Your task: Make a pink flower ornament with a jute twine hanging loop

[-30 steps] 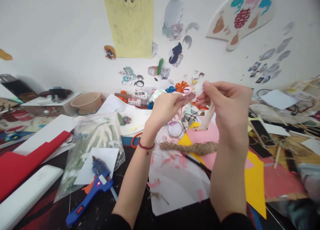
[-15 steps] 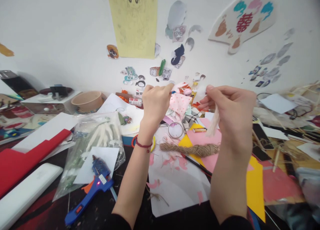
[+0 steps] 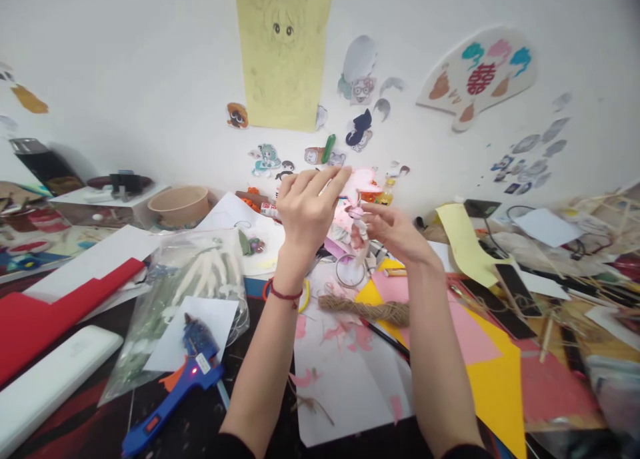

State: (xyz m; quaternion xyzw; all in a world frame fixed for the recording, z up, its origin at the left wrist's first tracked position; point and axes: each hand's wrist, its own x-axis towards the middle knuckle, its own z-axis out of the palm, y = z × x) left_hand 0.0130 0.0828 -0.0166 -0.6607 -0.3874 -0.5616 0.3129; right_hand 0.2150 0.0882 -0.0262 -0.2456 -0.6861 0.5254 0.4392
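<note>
My left hand (image 3: 309,202) is raised above the table with its back to me and its fingers curled closed. A pink cut-out piece (image 3: 364,178) sticks out past its fingertips; the grip itself is hidden behind the hand. Just right of it, my right hand (image 3: 400,231) has its thumb and fingers closed together on a pale bundle of strands (image 3: 362,247), which hangs below the fingers. A small pinkish-purple part (image 3: 356,212) shows between the hands, under the pink piece. The strands are partly blurred.
A blue hot glue gun (image 3: 197,372) with a red light lies on white paper at left, by a plastic bag (image 3: 135,339). A twine hank (image 3: 370,308), a black pen (image 3: 387,341), yellow paper (image 3: 500,406) and pink scraps lie below the hands. Phones (image 3: 517,290) lie at right.
My right hand has moved left and down, bringing the pale strands from the right to beside the left hand and the pink piece. The camera view has tilted slightly up.
</note>
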